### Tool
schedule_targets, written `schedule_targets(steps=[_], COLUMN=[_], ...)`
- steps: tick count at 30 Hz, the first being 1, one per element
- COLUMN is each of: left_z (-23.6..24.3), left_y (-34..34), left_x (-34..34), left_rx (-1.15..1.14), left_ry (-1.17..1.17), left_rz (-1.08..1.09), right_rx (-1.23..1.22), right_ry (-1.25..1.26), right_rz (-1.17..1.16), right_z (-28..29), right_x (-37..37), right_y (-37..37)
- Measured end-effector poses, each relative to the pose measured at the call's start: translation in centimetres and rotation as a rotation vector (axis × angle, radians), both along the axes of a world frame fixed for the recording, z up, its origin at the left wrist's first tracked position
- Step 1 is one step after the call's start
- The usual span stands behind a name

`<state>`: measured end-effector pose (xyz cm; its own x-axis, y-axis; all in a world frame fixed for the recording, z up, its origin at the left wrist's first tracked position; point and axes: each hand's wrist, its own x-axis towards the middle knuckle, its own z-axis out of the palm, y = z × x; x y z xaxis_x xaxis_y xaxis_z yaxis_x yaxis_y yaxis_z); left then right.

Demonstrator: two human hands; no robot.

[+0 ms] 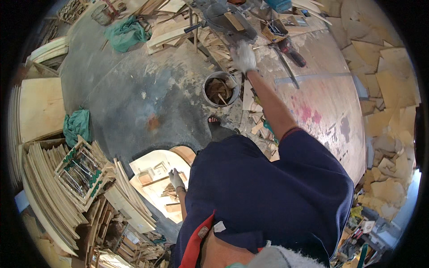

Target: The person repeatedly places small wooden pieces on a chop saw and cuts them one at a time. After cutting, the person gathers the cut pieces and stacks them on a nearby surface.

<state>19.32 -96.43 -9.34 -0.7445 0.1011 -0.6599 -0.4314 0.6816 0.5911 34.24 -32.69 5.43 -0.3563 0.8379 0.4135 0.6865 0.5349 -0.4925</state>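
My left hand (177, 179), in a pale work glove, hangs above a light plywood sheet (147, 161) on my left. Its fingers are stretched out and nothing shows in them. Small wood offcuts (169, 191) and strips lie on that sheet beside the hand. My right arm reaches far forward, and its gloved right hand (245, 58) is at the near end of a dark metal machine (223, 20). A short wood block (234, 21) rests on the machine, beyond that hand. The right fingers are blurred, so any grip is hidden.
A bucket of scraps (218, 89) stands on the floor ahead, near my foot (214, 119). Right of it is a stained worktable (321, 102) with a power tool (292, 52) and a tool box (273, 32). Stacked plywood (47, 192) fills the left; scrap sheets (389, 94) line the right.
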Motion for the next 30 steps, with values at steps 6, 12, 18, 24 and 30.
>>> schedule_targets(steps=[6, 12, 18, 24, 30], left_z=[3.2, 1.6, 0.7, -1.9, -2.5], left_y=[2.8, -4.2, -7.1, -5.5, -1.0], left_x=[2.1, 8.4, 13.1, 13.0, 5.5], left_rx=[-0.294, -0.450, -0.443, -0.370, -0.285], left_ry=[0.173, -0.007, -0.216, -0.197, 0.028], left_rz=[-0.195, -0.200, -0.257, -0.162, 0.077], right_rx=[-0.150, -0.289, -0.210, -1.383, -0.735], right_ry=[-0.489, -0.591, -0.557, 0.410, -0.350], right_rz=[-0.166, -0.215, 0.134, 0.574, 0.224], right_z=[0.0, -0.4, 1.1, -5.4, -21.1], right_x=[-5.7, -5.2, -0.4, 8.2, 12.2], right_y=[12.6, 14.1, 6.3, -5.0, -8.7])
